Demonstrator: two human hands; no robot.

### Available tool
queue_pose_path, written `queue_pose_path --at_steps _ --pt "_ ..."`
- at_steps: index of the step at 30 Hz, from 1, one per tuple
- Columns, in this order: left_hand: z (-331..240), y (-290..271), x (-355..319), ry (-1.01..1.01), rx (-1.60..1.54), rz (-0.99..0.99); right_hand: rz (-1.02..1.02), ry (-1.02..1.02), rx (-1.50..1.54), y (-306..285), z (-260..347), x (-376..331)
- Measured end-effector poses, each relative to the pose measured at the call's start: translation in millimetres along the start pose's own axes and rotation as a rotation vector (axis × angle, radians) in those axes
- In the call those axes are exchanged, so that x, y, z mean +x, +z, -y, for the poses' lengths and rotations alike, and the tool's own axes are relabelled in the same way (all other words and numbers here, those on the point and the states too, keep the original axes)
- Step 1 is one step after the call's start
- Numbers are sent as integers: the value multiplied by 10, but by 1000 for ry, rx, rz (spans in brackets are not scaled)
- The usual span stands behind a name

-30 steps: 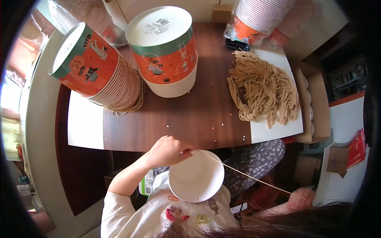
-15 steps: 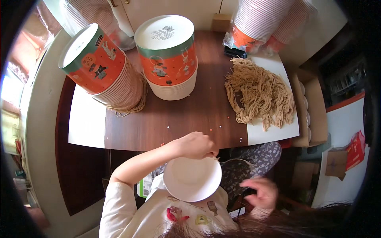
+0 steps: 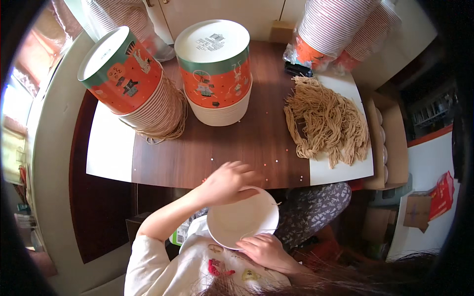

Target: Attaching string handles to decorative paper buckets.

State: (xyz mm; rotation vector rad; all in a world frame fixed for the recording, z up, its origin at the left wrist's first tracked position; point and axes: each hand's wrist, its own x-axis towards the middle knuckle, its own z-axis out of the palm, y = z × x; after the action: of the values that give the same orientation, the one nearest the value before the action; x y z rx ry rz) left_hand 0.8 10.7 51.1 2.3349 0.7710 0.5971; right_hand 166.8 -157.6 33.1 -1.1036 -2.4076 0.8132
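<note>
A white paper bucket (image 3: pixel 239 222) rests in my lap, its open mouth facing up. My left hand (image 3: pixel 229 181) is at its far rim, fingers stretched out and partly blurred, thumb near the edge. Over the near right rim curls my right hand (image 3: pixel 264 250), gripping the bucket. A thin cord (image 3: pixel 261 231) runs across the bucket's mouth from beside those right fingertips; whether they pinch it I cannot tell. A short cord end (image 3: pixel 279 203) sticks out at the right rim.
Two stacks of upside-down orange and green paper buckets (image 3: pixel 216 84) (image 3: pixel 126 84) stand on the brown table (image 3: pixel 217 148). Tan cords (image 3: pixel 331 121) lie in a heap at the right. Behind them are bagged buckets (image 3: pixel 335 27) and a black object (image 3: pixel 298 69). An open cardboard box (image 3: pixel 392 143) stands beside the table.
My right hand has come in from the right to the bucket's near rim. My left hand has moved slightly left and its fingers have spread from a closed grip at the far rim.
</note>
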Motion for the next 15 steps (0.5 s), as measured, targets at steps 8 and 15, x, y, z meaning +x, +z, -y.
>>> queue_pose_path --at_steps 8,15 --pt "-86 -90 -838 -403 -249 -20 54 3 148 -23 138 241" --pt "-553 -128 -831 -173 83 -79 -386 265 420 -456 -9 -215"
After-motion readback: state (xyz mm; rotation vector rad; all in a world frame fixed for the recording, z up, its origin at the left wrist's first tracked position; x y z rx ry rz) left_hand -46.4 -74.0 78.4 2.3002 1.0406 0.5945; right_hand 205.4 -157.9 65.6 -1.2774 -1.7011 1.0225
